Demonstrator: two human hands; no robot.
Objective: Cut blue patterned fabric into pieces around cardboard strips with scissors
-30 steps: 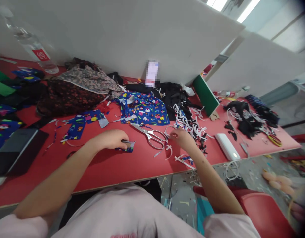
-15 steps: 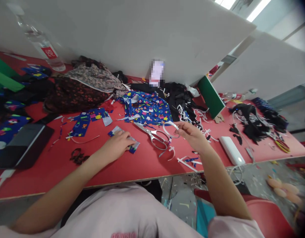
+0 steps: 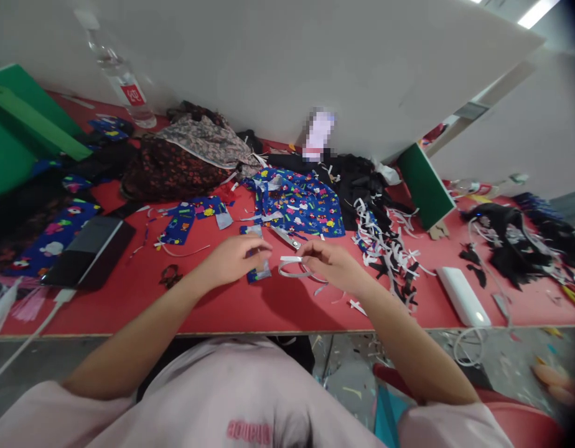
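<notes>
My right hand [image 3: 331,264] pinches a looped white strip [image 3: 291,269], which looks like elastic or tape, above the red table. Facing it, my left hand [image 3: 236,258] hovers with fingers loosely bent and apart, nothing visible in them. Beneath my left hand lies a small blue printed fabric piece [image 3: 260,272] with a pale grey patch, partly covered by the fingers. Metal scissors [image 3: 287,238] rest just behind the strip; their handles are mostly hidden by my right hand and the strip. Beyond them is a crumpled blue printed cloth [image 3: 299,202].
Several white and black scraps [image 3: 385,249] are heaped to the right, near a white power bank [image 3: 462,295]. On the left are a black box-like device [image 3: 89,252] with a cable, dark floral cloth [image 3: 175,174] and a water bottle [image 3: 129,93]. A phone [image 3: 319,135] leans on the partition.
My right hand has brought the white loop left and nearer to me. My left hand has lifted off the fabric piece. A bundle of white scraps has shifted nearer on the right.
</notes>
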